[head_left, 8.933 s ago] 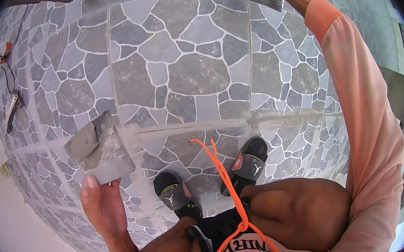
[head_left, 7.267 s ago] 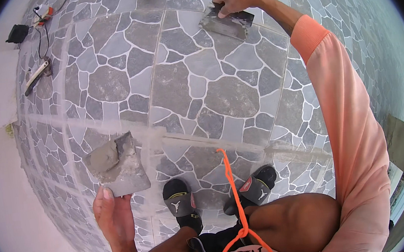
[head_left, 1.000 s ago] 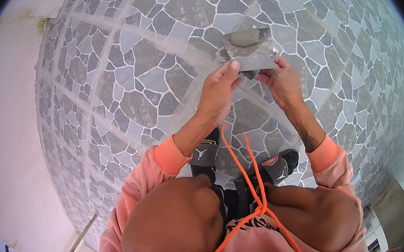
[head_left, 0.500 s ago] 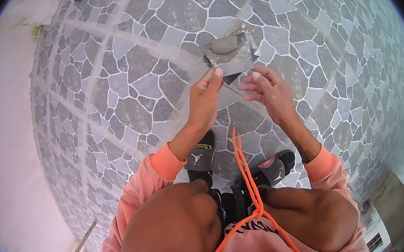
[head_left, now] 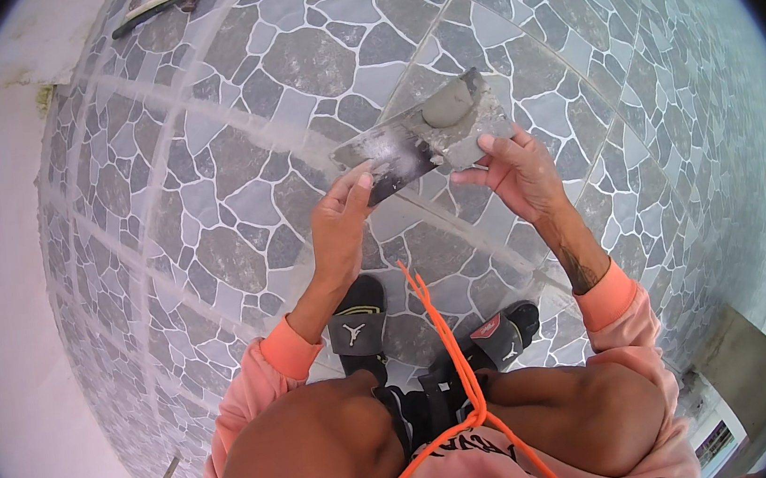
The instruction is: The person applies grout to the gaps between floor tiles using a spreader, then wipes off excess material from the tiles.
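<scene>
Two flat, paste-smeared plates meet above the tiled floor in the head view, one in each of the person's hands. The left hand pinches the dark plate at its near edge, thumb on top; the right hand grips the lighter plate near its right corner, thumb above and fingers partly hidden below. The hands stand apart, with the plates spanning the space between them, edges overlapping near the middle; whether they press on each other I cannot tell. A smooth lump of grey paste sits toward the far end of the lighter plate. Half a second ago the left hand held that lighter plate and the right hand was spread open just beside it; now the hold has been swapped, and the dark plate shows far more of its face. My reading is that the load has passed to the right hand, leaving the left with the dark plate. More of the tool with a pale handle has also come into sight at upper left. Nearer the body are two dark sandals and an orange cord hanging between the knees.
</scene>
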A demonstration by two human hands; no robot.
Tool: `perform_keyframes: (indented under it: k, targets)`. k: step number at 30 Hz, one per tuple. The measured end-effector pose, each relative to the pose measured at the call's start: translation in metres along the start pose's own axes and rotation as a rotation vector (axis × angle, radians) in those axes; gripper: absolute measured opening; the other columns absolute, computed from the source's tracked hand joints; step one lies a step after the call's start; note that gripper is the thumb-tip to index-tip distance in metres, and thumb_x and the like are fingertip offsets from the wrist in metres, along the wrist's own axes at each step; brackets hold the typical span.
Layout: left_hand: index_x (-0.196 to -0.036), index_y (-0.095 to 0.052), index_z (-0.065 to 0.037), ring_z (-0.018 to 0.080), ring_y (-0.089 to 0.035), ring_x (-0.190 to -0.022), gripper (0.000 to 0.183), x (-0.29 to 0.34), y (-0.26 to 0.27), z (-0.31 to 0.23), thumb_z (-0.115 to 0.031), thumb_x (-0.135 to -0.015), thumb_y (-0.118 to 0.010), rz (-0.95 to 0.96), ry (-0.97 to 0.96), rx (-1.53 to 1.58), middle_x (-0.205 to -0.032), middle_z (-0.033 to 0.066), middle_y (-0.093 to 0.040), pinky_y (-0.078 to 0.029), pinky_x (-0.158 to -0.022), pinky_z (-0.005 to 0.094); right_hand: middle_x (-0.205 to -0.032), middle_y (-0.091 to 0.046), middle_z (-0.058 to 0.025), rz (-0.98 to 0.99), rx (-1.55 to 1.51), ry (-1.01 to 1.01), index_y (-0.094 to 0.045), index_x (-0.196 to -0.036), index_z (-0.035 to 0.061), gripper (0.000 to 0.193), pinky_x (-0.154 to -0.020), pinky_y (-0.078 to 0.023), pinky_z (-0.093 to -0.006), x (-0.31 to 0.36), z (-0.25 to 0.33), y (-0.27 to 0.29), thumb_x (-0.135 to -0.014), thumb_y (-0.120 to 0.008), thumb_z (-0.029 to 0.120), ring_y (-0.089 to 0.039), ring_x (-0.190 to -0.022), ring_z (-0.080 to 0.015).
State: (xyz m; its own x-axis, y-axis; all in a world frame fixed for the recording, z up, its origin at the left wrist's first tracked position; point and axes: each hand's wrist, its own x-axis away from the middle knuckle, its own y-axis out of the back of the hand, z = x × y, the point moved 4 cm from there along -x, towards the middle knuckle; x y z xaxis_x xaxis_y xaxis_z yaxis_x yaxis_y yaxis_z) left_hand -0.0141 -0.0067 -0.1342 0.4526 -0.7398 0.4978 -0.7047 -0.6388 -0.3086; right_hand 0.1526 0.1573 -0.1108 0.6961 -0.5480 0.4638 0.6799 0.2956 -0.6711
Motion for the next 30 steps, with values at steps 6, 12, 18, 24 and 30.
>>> perform_keyframes:
  k: [6,12,18,24,30]
  targets:
    - [-0.118,-0.059,0.003,0.0138,-0.063,-0.091,0.030,-0.003,0.041,-0.010,-0.014,-0.093,-0.059,-0.168,-0.007,-0.065,-0.106,0.0080,-0.064,-0.054,-0.080,0.0302,-0.132,-0.044,-0.0292,0.245,0.087,-0.098,-0.028,-0.135,-0.0095,0.052,-0.087,-0.056,-0.0504,-0.040,0.101,0.023,-0.093,-0.052,0.011,-0.052,-0.114,-0.0502]
    - [-0.114,-0.061,0.001,0.0127,-0.063,-0.088,0.025,-0.006,0.053,-0.016,-0.013,-0.092,-0.061,-0.233,-0.031,-0.024,-0.102,0.0061,-0.064,-0.055,-0.076,0.0291,-0.139,-0.036,-0.0315,0.320,-0.152,-0.114,-0.026,-0.140,-0.0061,0.061,-0.079,-0.056,-0.0474,-0.049,0.094,0.028,-0.090,-0.051,0.018,-0.043,-0.122,-0.0543]
    - [-0.111,-0.063,0.002,0.0095,-0.062,-0.083,0.025,-0.002,0.059,-0.023,-0.011,-0.090,-0.063,-0.227,-0.045,-0.035,-0.099,0.0061,-0.065,-0.054,-0.071,0.0246,-0.133,-0.047,-0.0242,0.405,-0.322,-0.133,-0.038,-0.139,0.0081,0.057,-0.066,-0.052,-0.0442,-0.037,0.050,0.014,-0.098,-0.034,0.047,-0.055,-0.106,-0.0506]
    - [-0.112,-0.063,0.000,0.0081,-0.062,-0.083,0.024,-0.007,0.068,-0.017,-0.010,-0.090,-0.063,-0.229,-0.055,-0.055,-0.100,0.0045,-0.065,-0.052,-0.068,0.0239,-0.132,-0.037,-0.0403,0.411,-0.402,-0.218,-0.027,-0.143,-0.0021,0.070,-0.073,-0.053,-0.0487,-0.029,0.033,0.014,-0.098,-0.029,0.051,-0.053,-0.109,-0.0530]
    - [-0.117,-0.060,-0.002,0.0063,-0.060,-0.083,0.028,-0.012,0.074,-0.016,-0.009,-0.090,-0.062,-0.223,-0.048,-0.131,-0.107,0.0037,-0.064,-0.049,-0.066,0.0220,-0.134,-0.036,-0.0403,0.438,-0.251,-0.208,-0.027,-0.142,-0.0049,0.073,-0.086,-0.048,-0.0480,-0.035,0.050,0.010,-0.094,-0.041,0.048,-0.050,-0.114,-0.0494]
